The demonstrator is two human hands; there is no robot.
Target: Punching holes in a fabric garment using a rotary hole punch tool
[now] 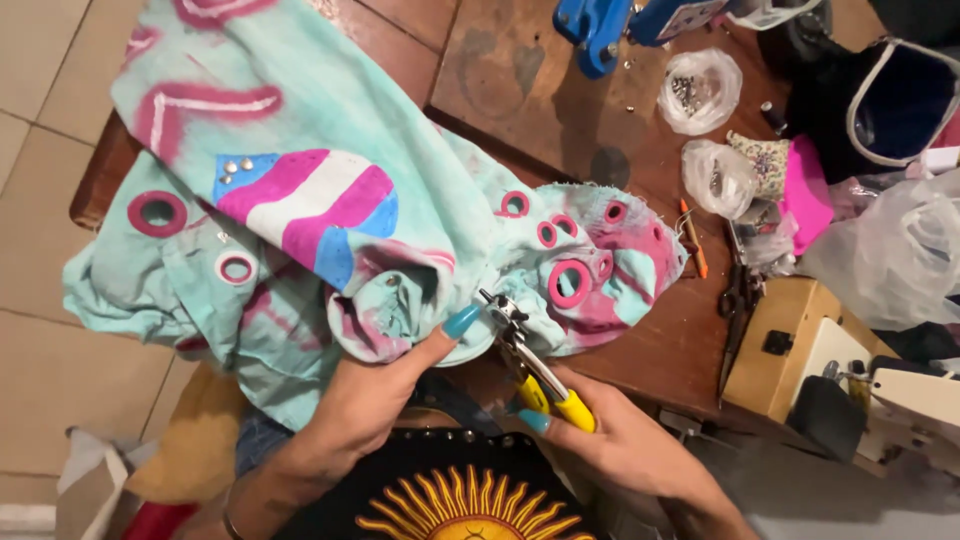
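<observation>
A mint-green garment painted with pink rings and pink, white and blue stripes lies bunched over a dark wooden table. My left hand, with teal nails, pinches the folded lower edge of the cloth. In my right hand are yellow-handled pliers, whose metal jaws bite the fabric edge just below a large pink ring.
On the table's right side lie clear bags of small metal studs, an orange pen, scissors and pink cloth. A blue tool sits at the top. A sewing machine stands at the right. Tiled floor lies to the left.
</observation>
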